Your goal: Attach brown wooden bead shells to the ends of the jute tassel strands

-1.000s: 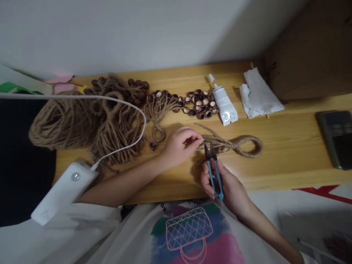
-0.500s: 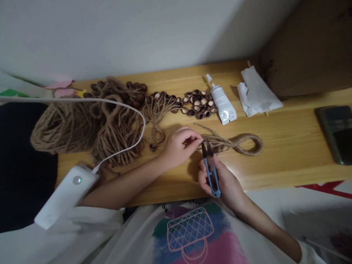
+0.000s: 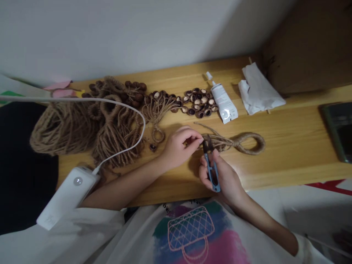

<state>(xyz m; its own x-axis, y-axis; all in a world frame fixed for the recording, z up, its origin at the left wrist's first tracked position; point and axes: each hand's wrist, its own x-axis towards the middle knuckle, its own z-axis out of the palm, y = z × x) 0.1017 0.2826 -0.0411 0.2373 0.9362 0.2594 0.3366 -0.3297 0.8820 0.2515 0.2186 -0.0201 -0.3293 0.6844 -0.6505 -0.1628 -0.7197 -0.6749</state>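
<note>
I see the left hand [image 3: 180, 146] with thumb and forefinger pinched together on strands of a looped cord bundle [image 3: 225, 142]. The right hand [image 3: 227, 176] is curled around blue-handled snips [image 3: 209, 170], fingers closed on the grips; I see the blades parted, their tips just beside the left fingertips and over the strands. The bundle lies on the wooden table [image 3: 297, 146], its wrapped loop beyond the right hand and off to its right.

Straight out past both hands I have a cluster of halved nut shells [image 3: 203, 99], a white tube [image 3: 224, 101] touching it on the right. A white paper packet [image 3: 258, 90] sits farther right, and a phone [image 3: 339, 132] well to the right of the right hand.

Near the left hand, on its left, I find one loose shell [image 3: 153, 147], with a small tassel [image 3: 158, 110] just beyond. Farther left come a thick tassel [image 3: 115, 143] and a big twine bundle [image 3: 62, 128]. A power bank [image 3: 67, 198] is beside the left forearm, its white cable [image 3: 140, 113] curving over the tassels' side.
</note>
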